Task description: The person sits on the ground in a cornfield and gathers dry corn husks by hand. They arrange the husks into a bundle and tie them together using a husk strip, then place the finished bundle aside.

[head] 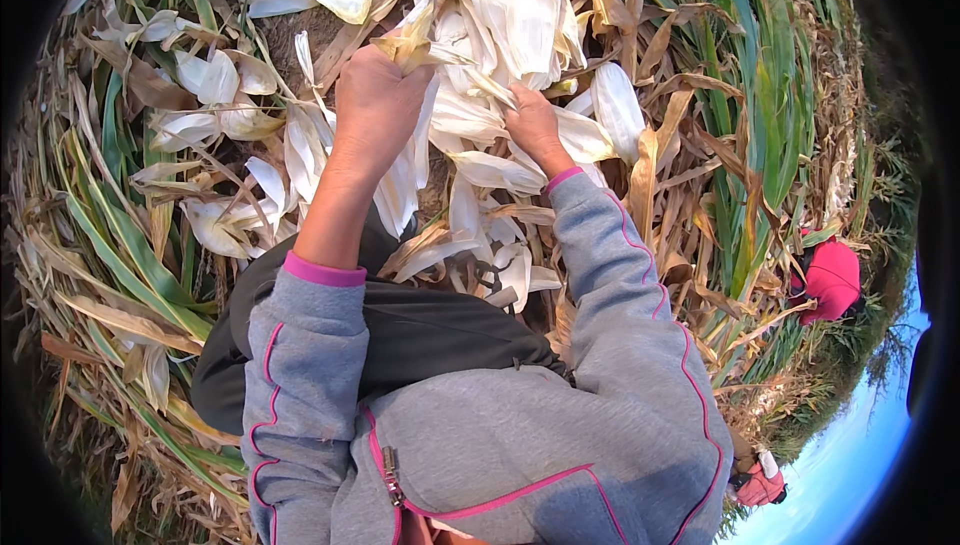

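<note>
Pale dry corn husks (525, 27) lie in a heap in front of me, at the top centre of the view. My left hand (381, 99) is closed around a bunch of yellowish husk (411, 42), its back turned up. To the right and slightly lower, my right hand (534, 123) pinches a narrow strip of husk (491, 87) between thumb and fingers. The strip reaches toward the bunch at my left hand; whether the two join is unclear. No ear of corn can be made out in either hand. Loose white husks (499, 171) are scattered below and between my wrists.
Dry and green corn stalks and leaves (772, 95) lie thick at the right, with more stalks (135, 252) at the left. My bent leg (450, 324) is just below the husks. Two other people, one in red (829, 281) and one in pink (761, 486), are farther off at the right.
</note>
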A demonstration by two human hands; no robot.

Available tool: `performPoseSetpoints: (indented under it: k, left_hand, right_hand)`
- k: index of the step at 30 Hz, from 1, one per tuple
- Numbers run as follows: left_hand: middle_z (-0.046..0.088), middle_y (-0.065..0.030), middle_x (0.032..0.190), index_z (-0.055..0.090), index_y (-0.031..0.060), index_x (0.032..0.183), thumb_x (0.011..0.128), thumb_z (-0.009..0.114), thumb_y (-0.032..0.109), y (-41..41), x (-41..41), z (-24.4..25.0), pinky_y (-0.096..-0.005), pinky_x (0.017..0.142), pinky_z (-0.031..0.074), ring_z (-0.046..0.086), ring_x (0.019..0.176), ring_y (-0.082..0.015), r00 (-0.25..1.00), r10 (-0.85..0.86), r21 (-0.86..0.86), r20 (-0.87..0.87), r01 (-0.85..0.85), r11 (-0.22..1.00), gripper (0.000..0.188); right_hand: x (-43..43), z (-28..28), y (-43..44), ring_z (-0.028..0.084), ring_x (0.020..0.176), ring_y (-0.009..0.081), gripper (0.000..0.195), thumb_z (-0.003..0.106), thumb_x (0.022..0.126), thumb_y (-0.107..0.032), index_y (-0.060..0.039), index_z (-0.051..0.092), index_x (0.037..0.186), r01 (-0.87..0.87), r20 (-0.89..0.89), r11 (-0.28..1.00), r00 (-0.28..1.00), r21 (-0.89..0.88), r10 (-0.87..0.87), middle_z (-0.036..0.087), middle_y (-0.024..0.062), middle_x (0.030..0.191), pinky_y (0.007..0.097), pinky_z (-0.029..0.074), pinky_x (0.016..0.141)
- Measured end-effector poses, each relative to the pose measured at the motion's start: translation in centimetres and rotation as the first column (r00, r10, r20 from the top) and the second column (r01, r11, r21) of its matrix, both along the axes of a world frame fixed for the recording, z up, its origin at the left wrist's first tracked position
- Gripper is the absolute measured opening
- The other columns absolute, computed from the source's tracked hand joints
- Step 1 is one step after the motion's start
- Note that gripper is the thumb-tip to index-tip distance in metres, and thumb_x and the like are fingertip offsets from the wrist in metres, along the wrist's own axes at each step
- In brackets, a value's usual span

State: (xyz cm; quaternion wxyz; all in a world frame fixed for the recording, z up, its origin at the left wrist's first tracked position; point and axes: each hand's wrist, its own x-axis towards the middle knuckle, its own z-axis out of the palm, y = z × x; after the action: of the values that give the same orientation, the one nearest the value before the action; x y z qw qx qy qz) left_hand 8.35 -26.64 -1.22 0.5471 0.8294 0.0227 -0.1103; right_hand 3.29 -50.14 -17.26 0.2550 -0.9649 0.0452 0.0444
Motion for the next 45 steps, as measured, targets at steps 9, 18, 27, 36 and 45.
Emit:
performPoseSetpoints:
  k: [9,18,27,36,45]
  left_hand:
    - [0.064,-0.0022,0.077,0.068,-0.0030,0.091,0.074,0.074,0.014,-1.4,-0.5,1.9,-0.0229,0.060,0.045,0.055,0.067,-0.0059,0.943,-0.158,-0.377,-0.292,0.038,0.925,0.025]
    - [0.062,-0.0032,0.076,0.056,0.0010,0.097,0.089,0.056,0.011,-1.6,-0.2,-0.3,-0.0245,0.067,0.045,0.055,0.070,-0.0109,0.991,0.102,-0.374,0.083,-0.064,0.925,0.013]
    - [0.061,-0.0190,0.077,0.050,0.0038,0.093,0.081,0.059,0.012,-3.2,-1.0,0.0,-0.0431,0.065,0.045,0.059,0.077,-0.0385,0.988,-0.097,-0.018,0.119,0.100,0.995,0.017]
    - [0.066,-0.0106,0.079,0.059,0.0032,0.097,0.074,0.069,0.014,-2.9,-0.4,-1.6,-0.0318,0.068,0.048,0.063,0.071,-0.0215,0.994,0.088,-0.296,-0.069,-0.104,0.950,0.027]
    - [0.065,-0.0040,0.082,0.063,-0.0041,0.099,0.073,0.075,0.012,-2.8,-0.3,0.9,-0.0263,0.064,0.049,0.057,0.070,-0.0081,0.968,-0.005,-0.457,-0.250,-0.113,0.882,0.033]
  right_hand:
    - [0.5,12.8,8.0,0.059,0.068,0.0398,0.015,0.050,0.086,-0.008,-0.0020,0.047,0.100,-0.097,0.212,0.808,0.977,0.581,-0.036,0.058,0.0213,0.072,0.0412,0.045,0.057]
    - [2.9,12.2,9.3,0.058,0.087,0.0195,0.041,0.046,0.094,-0.031,0.0051,0.055,0.110,-0.305,0.260,0.478,0.952,0.823,0.160,0.062,0.0173,0.089,0.0329,0.044,0.080]
    - [14.3,0.2,-3.3,0.045,0.113,0.0338,0.056,0.069,0.074,-0.028,-0.0050,0.048,0.120,0.561,0.278,0.827,0.799,-0.028,-0.533,0.051,0.0169,0.118,0.0442,0.035,0.096]
    - [12.3,2.4,-5.4,0.061,0.072,0.0281,0.018,0.050,0.090,-0.023,-0.0057,0.052,0.092,0.375,0.195,0.892,0.883,0.251,-0.427,0.062,0.0142,0.078,0.0392,0.046,0.066]
    - [2.4,9.6,5.1,0.055,0.059,0.0178,0.015,0.050,0.093,-0.018,-0.0033,0.048,0.095,0.113,0.147,0.793,0.958,0.599,-0.247,0.055,0.0095,0.068,0.0303,0.044,0.056]
